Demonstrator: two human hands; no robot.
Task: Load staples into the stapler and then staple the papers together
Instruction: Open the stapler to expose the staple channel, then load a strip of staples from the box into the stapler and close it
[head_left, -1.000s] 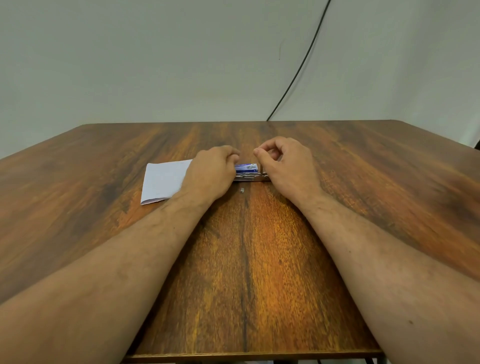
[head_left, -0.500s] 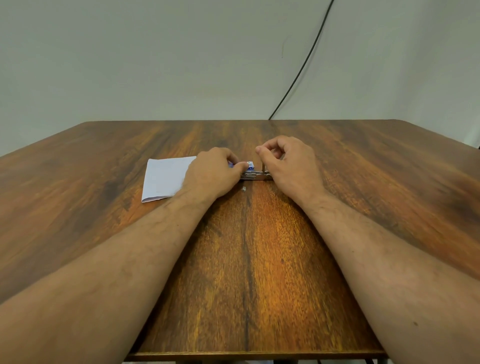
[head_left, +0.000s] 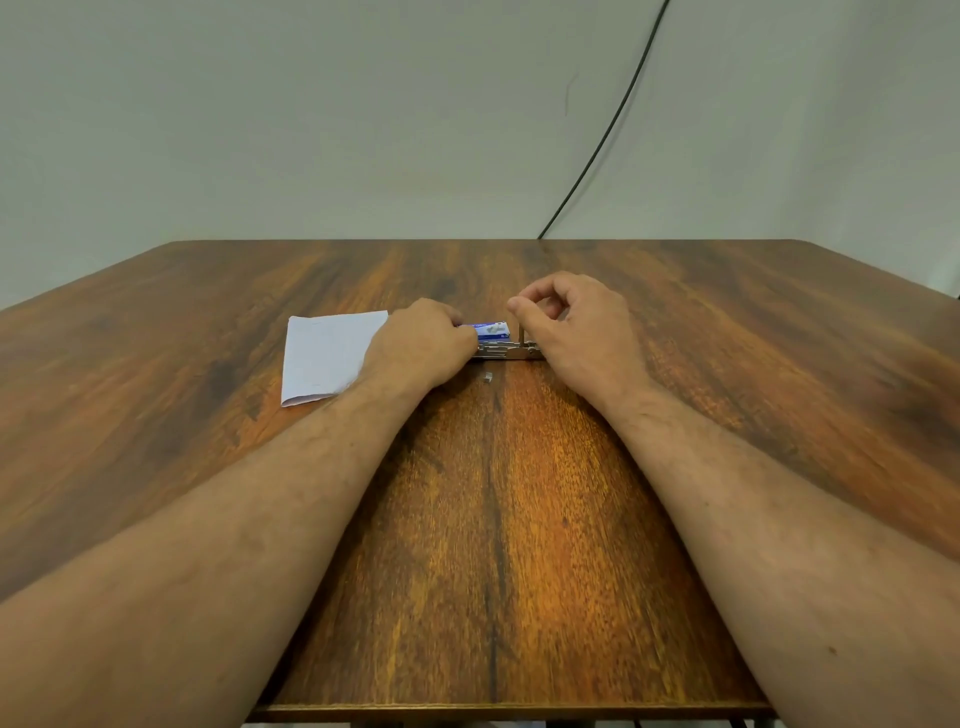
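Stapler (head_left: 506, 352) lies crosswise between my hands, long axis left-right, beside the papers (head_left: 332, 358) — my left hand (head_left: 423, 348) curls on its left end, my right hand (head_left: 576, 327) pinches thumb to forefinger above the raised arm, its contents hidden from me.

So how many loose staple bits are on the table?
1: a small silver staple piece on the brown wooden table, just in front of the metal stapler. The hands may hide others.

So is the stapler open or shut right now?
Open: the stapler lies flat, a thin part standing upright beside the right hand.
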